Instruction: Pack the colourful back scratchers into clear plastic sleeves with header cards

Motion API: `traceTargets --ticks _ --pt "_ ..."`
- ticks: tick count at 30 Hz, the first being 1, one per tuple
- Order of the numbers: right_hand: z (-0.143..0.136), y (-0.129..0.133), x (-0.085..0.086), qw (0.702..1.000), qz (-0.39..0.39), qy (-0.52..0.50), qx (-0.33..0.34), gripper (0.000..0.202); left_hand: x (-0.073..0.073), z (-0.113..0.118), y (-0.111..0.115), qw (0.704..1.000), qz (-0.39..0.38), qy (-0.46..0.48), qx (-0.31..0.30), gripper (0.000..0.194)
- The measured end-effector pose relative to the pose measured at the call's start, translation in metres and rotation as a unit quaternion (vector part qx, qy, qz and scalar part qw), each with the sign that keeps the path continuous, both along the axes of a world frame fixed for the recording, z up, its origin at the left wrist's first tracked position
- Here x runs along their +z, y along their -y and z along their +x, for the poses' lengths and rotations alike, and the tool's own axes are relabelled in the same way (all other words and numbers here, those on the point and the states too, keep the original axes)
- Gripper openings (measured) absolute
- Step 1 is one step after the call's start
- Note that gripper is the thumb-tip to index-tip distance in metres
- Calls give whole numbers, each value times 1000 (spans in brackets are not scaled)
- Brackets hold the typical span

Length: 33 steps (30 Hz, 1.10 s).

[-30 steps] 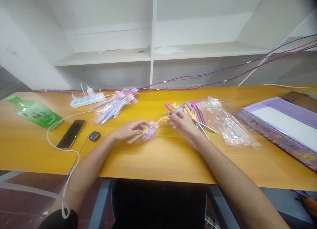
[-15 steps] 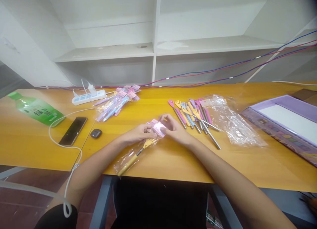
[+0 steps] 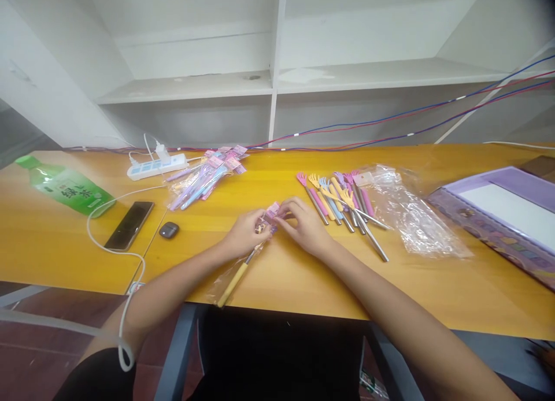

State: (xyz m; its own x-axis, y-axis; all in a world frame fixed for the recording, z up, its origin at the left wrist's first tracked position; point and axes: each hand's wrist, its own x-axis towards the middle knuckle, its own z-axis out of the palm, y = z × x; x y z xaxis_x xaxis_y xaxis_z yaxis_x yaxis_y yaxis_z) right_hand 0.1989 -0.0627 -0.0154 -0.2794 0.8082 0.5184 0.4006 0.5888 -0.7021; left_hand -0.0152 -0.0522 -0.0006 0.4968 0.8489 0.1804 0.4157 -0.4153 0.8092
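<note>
My left hand [image 3: 248, 234] is closed around the head end of a yellow back scratcher [image 3: 233, 283] in a clear plastic sleeve; its yellow handle points down to the table's front edge. The claw is mostly hidden by my fingers. At the top of the sleeve is a pink card [image 3: 272, 210], which my right hand [image 3: 300, 222] pinches between thumb and fingers. To the right lie several loose back scratchers [image 3: 333, 199] in pink, yellow, blue and purple. Behind my left hand is a pile of bagged back scratchers [image 3: 203, 178] with pink cards.
Clear plastic bags [image 3: 416, 222] and a purple box [image 3: 498, 216] lie on the right. On the left are a green bottle [image 3: 69, 187], a phone [image 3: 130, 225], a black earbud case [image 3: 169, 230], a power strip [image 3: 156, 166] and a white cable [image 3: 141, 262]. Shelves stand behind the table.
My left hand has moved down over the claw and now grips it through the sleeve. The card has tilted and moved slightly, with my right hand still at it.
</note>
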Motion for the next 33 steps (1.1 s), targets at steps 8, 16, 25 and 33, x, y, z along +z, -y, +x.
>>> traceTargets --ticks 8,16,25,33 --pt "-10 1 -7 999 13 -11 -40 7 2 3 1 999 41 -33 1 18" --pt "11 -6 -5 993 -48 -38 -102 11 2 2 -2 998 -63 -3 -7 24" --pt "28 -11 7 997 -74 9 30 27 3 3 1 997 -67 -8 -33 32" --pt "15 -7 7 991 -118 -35 51 25 -1 2 0 998 2 -39 -44 25"
